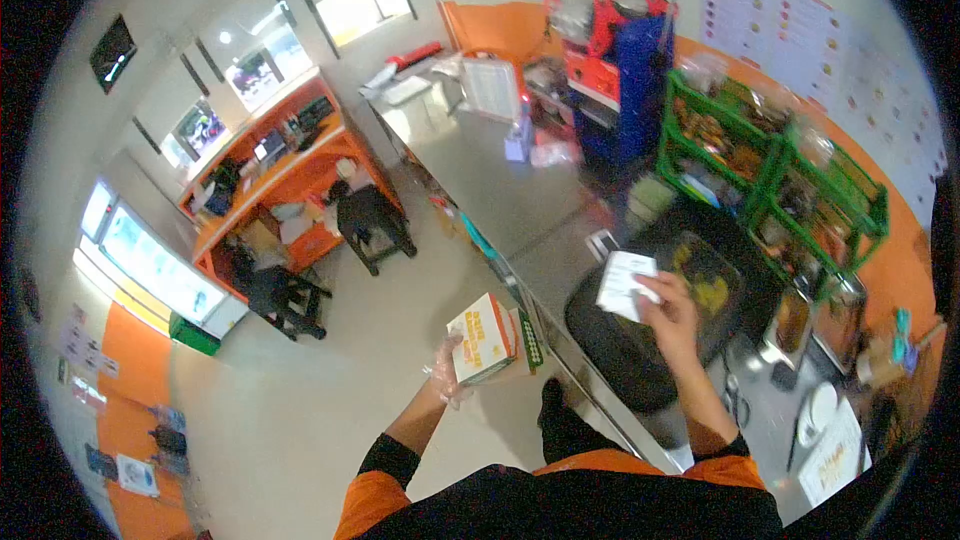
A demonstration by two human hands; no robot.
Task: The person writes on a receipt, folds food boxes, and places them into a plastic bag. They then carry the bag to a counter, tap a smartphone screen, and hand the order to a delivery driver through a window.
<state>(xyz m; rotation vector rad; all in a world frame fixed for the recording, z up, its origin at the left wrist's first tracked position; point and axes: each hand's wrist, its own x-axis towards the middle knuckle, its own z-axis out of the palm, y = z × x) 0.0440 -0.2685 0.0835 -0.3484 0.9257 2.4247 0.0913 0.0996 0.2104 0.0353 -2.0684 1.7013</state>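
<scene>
My left hand [449, 377], in a clear plastic glove, is closed on a white and yellow cardboard food box [482, 340] with orange lettering. The box hangs over the floor, just left of the counter's edge. Between the fingers of my right hand [670, 312], which looks bare, is a white printed paper slip [628, 285]. That slip is above a large black tray [622, 365] on the counter. Yellow-green food pieces [711, 292] lie in the tray, beyond my right hand.
Green plastic crates [765, 165] with packed goods stand along the orange wall. Scissors [736, 400] and a metal container [788, 325] lie right of the tray. The steel counter [470, 185] runs away to the far left. Black stools [372, 223] stand by an orange desk [300, 160].
</scene>
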